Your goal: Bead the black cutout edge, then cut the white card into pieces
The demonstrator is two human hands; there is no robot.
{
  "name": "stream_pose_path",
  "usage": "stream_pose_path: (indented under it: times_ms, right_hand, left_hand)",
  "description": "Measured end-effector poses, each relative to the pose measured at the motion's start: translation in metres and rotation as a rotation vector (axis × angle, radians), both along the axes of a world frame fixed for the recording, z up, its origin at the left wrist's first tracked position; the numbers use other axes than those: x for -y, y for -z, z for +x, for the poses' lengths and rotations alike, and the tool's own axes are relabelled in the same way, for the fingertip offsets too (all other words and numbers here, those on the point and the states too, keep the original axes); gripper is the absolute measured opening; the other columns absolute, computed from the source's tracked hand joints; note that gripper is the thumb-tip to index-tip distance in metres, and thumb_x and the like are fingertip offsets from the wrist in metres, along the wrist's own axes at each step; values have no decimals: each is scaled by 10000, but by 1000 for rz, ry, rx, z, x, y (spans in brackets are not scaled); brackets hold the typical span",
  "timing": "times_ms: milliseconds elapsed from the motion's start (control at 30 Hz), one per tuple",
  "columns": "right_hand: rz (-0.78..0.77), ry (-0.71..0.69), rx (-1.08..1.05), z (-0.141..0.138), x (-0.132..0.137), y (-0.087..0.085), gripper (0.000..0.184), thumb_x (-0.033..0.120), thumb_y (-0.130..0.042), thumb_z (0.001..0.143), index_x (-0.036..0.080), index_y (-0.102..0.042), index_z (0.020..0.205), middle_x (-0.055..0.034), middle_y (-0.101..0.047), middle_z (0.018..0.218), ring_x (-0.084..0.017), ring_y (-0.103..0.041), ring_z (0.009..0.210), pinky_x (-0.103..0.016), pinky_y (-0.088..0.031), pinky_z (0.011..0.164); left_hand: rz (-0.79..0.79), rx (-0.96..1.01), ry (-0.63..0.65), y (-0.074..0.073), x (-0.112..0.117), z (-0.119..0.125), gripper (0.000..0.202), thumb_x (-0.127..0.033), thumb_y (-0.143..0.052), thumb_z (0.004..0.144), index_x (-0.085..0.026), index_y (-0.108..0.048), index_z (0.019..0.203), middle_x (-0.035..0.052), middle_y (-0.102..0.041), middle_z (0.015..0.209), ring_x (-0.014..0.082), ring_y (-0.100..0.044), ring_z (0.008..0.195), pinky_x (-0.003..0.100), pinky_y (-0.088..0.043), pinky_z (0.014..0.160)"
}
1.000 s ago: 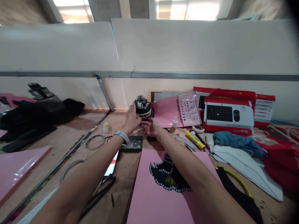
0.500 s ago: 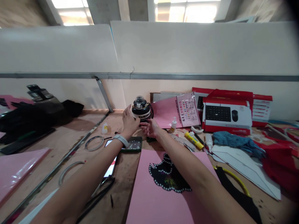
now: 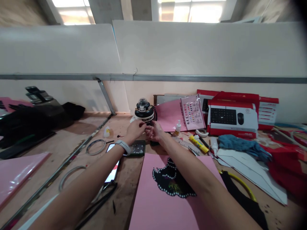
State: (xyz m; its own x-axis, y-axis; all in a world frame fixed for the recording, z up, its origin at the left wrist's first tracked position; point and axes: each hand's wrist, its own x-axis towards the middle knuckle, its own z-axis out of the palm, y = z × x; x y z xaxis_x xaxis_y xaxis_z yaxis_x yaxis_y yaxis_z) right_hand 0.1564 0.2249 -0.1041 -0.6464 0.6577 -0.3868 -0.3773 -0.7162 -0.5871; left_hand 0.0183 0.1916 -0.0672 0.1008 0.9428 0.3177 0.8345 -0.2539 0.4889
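Note:
A black and white water bottle (image 3: 144,112) with a clear cap stands upright against the partition. Just in front of it my hands meet. My left hand (image 3: 134,131), with a light watch band on the wrist, has its fingers drawn together in a pinch; anything in them is too small to make out. My right hand (image 3: 154,131) lies palm up beside it, fingers curled in toward the left fingertips. Below my right forearm, a black scalloped cutout (image 3: 172,180) edged with white beads rests on a pink sheet (image 3: 153,207). A dark green case (image 3: 136,149) lies under my left wrist.
A lit phone (image 3: 112,172) lies left of the sheet, near a ring of wire (image 3: 96,147). To the right are a small glue bottle (image 3: 177,128), a yellow tube (image 3: 199,144), blue cloth (image 3: 243,147), white card (image 3: 254,172) and a keyboard box (image 3: 232,118).
My left hand has come off the bottle's side, moving down and toward my right hand, its fingers now pinched. My right hand stays in nearly the same place.

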Motion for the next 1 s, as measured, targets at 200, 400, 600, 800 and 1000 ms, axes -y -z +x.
stream_pose_path:
  times_ms: [200, 400, 600, 800, 1000]
  right_hand:
    - [16, -31, -21, 0, 2, -1, 498, 517, -171, 947, 181, -497, 775, 21, -499, 449, -105, -338, 293, -174, -240, 272]
    - [25, -78, -49, 0, 3, -2, 463, 485, -196, 944, 203, -434, 663, 40, -432, 401, -95, -293, 278, -168, -195, 269]
    - [34, -86, -63, 1, 2, -3, 427, 440, -215, 940, 203, -435, 661, 46, -431, 403, -88, -274, 279, -164, -193, 279]
    - [60, -103, -65, -1, 3, 0, 401, 427, -230, 930, 209, -407, 642, 47, -420, 411, -87, -269, 290, -169, -179, 289]
    - [114, -105, -6, -1, 9, -4, 373, 408, -254, 930, 210, -384, 642, 54, -407, 435, -81, -252, 312, -168, -180, 298]
  left_hand:
    - [-30, -17, 0, -2, -3, 5, 279, -286, -495, 846, -189, -756, 852, 79, -742, 940, 212, -645, 827, 282, -419, 671]
    - [-99, 10, -40, -1, -5, 6, 282, -297, -502, 837, -204, -767, 851, 64, -752, 931, 208, -661, 803, 279, -439, 678]
    - [-142, 44, -81, 0, -7, 7, 274, -316, -517, 814, -209, -769, 835, 48, -760, 874, 204, -668, 771, 273, -450, 681]
    - [-177, 53, -102, 2, -7, 4, 271, -313, -524, 800, -201, -768, 835, 52, -758, 817, 202, -668, 742, 269, -436, 647]
    - [-199, 67, -107, 3, -8, 3, 268, -311, -536, 794, -206, -767, 881, 59, -759, 817, 201, -669, 750, 264, -439, 652]
